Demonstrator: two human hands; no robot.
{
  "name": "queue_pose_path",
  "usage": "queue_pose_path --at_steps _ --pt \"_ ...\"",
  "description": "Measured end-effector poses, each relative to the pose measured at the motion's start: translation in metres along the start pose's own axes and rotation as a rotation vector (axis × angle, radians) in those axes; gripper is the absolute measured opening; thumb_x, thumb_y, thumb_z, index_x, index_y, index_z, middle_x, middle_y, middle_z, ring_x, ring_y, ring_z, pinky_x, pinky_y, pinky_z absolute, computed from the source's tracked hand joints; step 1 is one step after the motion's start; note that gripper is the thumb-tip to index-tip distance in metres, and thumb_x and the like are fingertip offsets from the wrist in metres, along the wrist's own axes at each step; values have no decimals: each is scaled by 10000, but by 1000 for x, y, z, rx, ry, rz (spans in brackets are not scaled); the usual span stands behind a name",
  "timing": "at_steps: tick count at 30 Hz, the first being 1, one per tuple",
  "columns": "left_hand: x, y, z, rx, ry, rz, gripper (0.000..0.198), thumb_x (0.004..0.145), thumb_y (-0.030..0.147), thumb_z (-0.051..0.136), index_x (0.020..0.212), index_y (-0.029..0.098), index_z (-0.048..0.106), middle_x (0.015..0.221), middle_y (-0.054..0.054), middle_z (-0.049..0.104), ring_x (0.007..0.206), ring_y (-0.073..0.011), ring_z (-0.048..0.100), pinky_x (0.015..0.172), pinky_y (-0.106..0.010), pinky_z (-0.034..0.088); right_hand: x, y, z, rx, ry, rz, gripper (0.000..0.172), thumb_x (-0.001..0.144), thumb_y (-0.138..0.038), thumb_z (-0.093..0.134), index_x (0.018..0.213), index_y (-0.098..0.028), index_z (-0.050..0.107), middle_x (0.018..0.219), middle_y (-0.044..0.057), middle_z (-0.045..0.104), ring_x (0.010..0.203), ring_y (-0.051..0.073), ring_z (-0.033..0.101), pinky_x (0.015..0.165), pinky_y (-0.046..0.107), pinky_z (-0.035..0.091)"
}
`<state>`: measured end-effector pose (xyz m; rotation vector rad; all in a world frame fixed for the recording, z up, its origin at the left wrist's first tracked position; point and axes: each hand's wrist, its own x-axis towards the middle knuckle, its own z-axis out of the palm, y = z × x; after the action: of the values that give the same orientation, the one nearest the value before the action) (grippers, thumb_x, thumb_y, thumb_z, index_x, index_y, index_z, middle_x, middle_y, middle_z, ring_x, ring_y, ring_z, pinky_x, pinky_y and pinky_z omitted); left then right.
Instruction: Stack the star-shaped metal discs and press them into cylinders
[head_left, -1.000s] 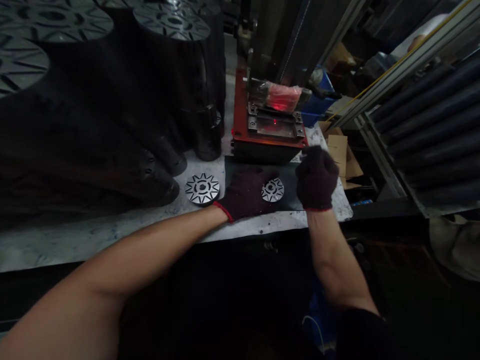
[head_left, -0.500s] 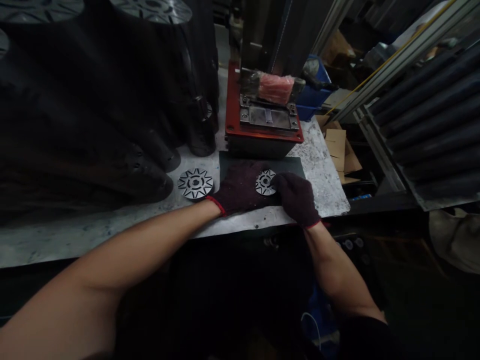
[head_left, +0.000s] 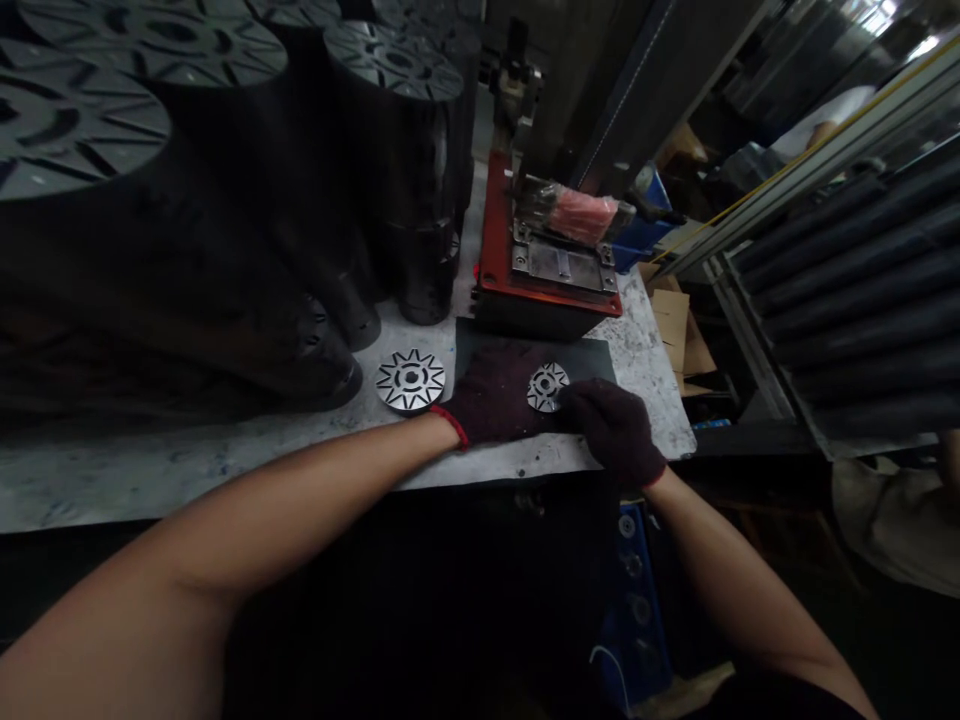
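On the near edge of a scuffed grey desk [head_left: 225,465], both gloved hands work over a dark mat [head_left: 581,368]. The left hand [head_left: 495,395], in a knit glove with a red cuff, lies flat and released, palm down on the mat. It sits just beside a small slotted steel disc [head_left: 547,387], which lies flat on the mat at the hand's 3 o'clock. The right hand [head_left: 615,432] is loosely curled and comes in from the disc's 4 o'clock, its fingers [head_left: 581,400] at the rim. In this dim light, it is hard to say whether they pinch the disc or merely touch it.

A flat left palm steadies the mat well, and fingertips kept to the rim should leave the disc's face unmarked.

At the mat's 9 o'clock, a larger star-patterned steel disc [head_left: 410,380] lies on the desk just off the mat's edge. At 12 o'clock stands a red-based press [head_left: 487,240], with a steel die plate [head_left: 559,265] and a pink-wrapped bundle [head_left: 581,213]. Tall dark stacks of patterned discs [head_left: 397,180] rise at 10 o'clock, and a blue crate [head_left: 637,240] sits at 2 o'clock.
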<state>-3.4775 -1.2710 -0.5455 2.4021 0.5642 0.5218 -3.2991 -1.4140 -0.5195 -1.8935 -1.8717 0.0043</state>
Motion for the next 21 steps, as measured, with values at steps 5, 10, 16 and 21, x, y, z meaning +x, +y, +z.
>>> queue_pose_path --at_steps 5,10,16,21 --pt "2 -4 4 -26 -12 42 600 835 511 946 1317 202 769 1301 -130 803 1217 -418 737 1060 -547 580 32 -14 -24 -161 -428 -108 280 1106 -298 589 1091 -216 856 1048 93 873 947 257 809 834 359 588" --pt "4 -15 12 -68 8 72 845 767 461 983 1525 250 675 1464 -122 749 1339 -404 697 1177 -559 536 103 0 -53 -179 -211 -177 448 1081 -454 666 1466 -234 734 1394 118 800 1242 317 746 1073 458 581" --pt "6 -13 12 21 9 10 911 721 682 983 1487 252 742 1372 -153 760 1278 -454 701 1130 -610 551 157 35 -32 -391 -57 -321 461 1097 -538 612 1414 -230 744 1499 156 719 1417 387 611 1231 625 452" --pt "6 -12 10 -28 15 23 799 783 540 960 1478 220 732 1369 -141 776 1251 -401 732 1104 -551 581 92 13 -8 18 263 72 466 1145 -450 464 913 -205 785 909 83 781 926 245 721 894 412 552"
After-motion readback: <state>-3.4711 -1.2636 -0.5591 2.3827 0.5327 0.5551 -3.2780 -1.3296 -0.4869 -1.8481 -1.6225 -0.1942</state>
